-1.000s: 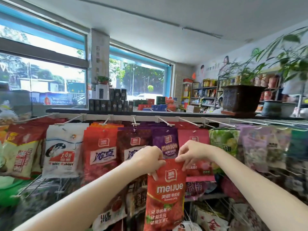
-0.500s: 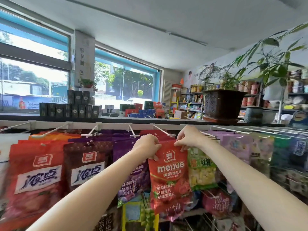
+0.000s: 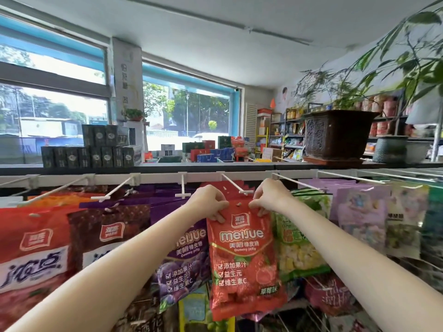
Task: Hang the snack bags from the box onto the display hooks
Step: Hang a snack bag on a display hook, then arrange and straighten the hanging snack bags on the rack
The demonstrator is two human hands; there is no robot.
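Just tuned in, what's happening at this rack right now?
A person is restocking a shop's hanging snack display. The left hand and right hand pinch the top corners of a red meijue gummy bag, holding it up just below the tip of a white display hook. The bag's hang hole is not on the hook yet. A purple meijue bag and a green snack bag hang on either side.

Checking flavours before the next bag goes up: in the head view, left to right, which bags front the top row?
Orange-red bag → dark brown bag → purple grape bag → red strawberry bag pinched by the left hand and right hand → green bag → lilac bag.
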